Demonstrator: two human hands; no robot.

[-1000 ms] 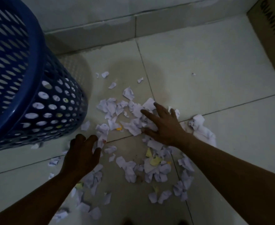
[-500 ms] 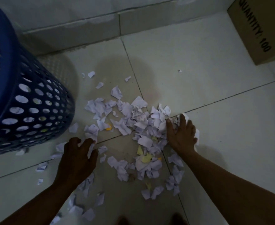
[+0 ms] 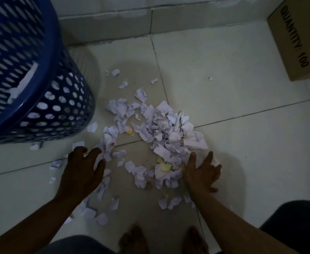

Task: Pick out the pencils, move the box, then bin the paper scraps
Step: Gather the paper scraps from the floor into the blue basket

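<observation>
Since no pencils are seen on the floor, that step is judged done. Some paper is seen inside the blue bin, and the box is set well apart near the wall. Most paper scraps are left heaped between the left hand and the right hand. Fingers are spread wide on both; nothing is gripped.

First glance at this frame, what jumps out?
A heap of torn paper scraps sits mid-floor on the pale tiles, with both hands at its near edge: left hand on loose scraps, right hand open against the pile. A blue perforated bin looms at upper left with some paper inside; a cardboard box sits upper right.
</observation>
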